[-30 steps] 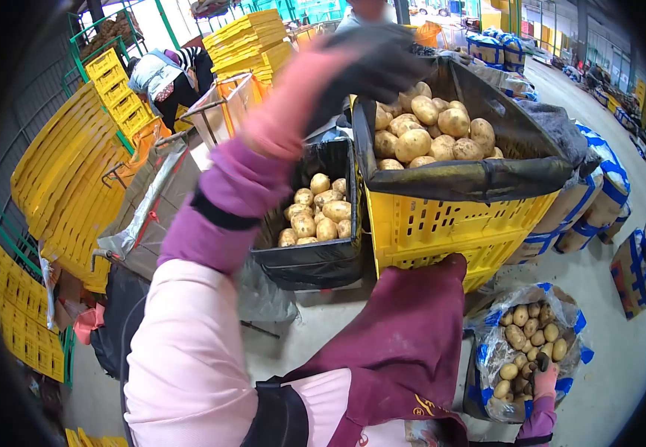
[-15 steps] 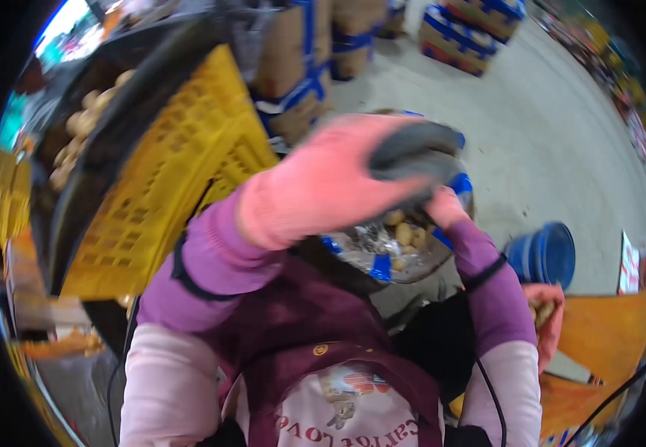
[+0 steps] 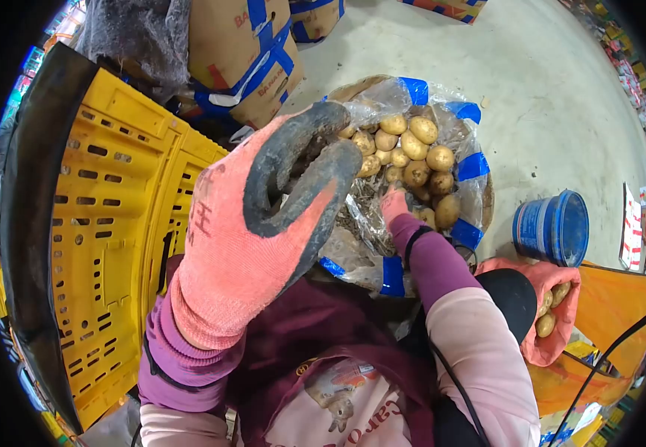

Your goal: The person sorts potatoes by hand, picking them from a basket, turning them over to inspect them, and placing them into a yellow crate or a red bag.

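Potatoes (image 3: pixel 414 145), 15+ in 1 box (image 3: pixel 474 167); L grip (image 3: pixel 263 216) released, R grip (image 3: pixel 395 204) hidden, can't tell.

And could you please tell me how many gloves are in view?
2: one on the left hand, raised in the foreground; one, partly hidden, on the right hand among the potatoes. I see no others.

From my remote seat I see tan oval potatoes (image 3: pixel 423 130) inside an open, clear-plastic-lined container (image 3: pixel 475 166), with yellow slotted plastic crates (image 3: pixel 88 298) to its left and blue-taped brown cardboard cartons (image 3: pixel 242 46) behind, leftward. To its right, a round blue plastic bucket (image 3: pixel 539 231) stands on grey floor (image 3: pixel 554 134), behind a potato-filled coral-pink fabric sack (image 3: pixel 525 276).
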